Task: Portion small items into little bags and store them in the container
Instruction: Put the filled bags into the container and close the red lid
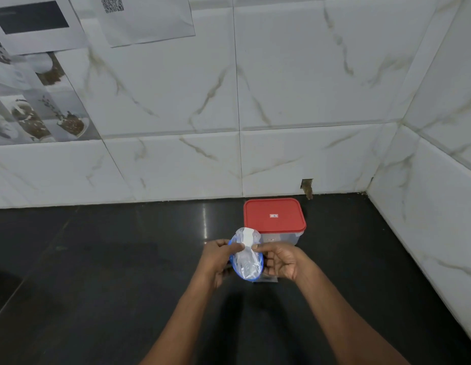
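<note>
Above the dark glossy tabletop [97, 272], the left hand [218, 259] and right hand [280, 262] pinch a blue-rimmed bundle of clear plastic little bags [246, 255]. Behind, the red-lidded clear container [274, 219] sits closed; portioning appears barely begun, nothing visibly stored.

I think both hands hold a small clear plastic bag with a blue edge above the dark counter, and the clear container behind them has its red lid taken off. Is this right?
Not quite. The red lid is on the clear container, closed. The rest holds: in the head view the left hand and right hand hold the small clear plastic bag with a blue edge above the dark counter.
</note>
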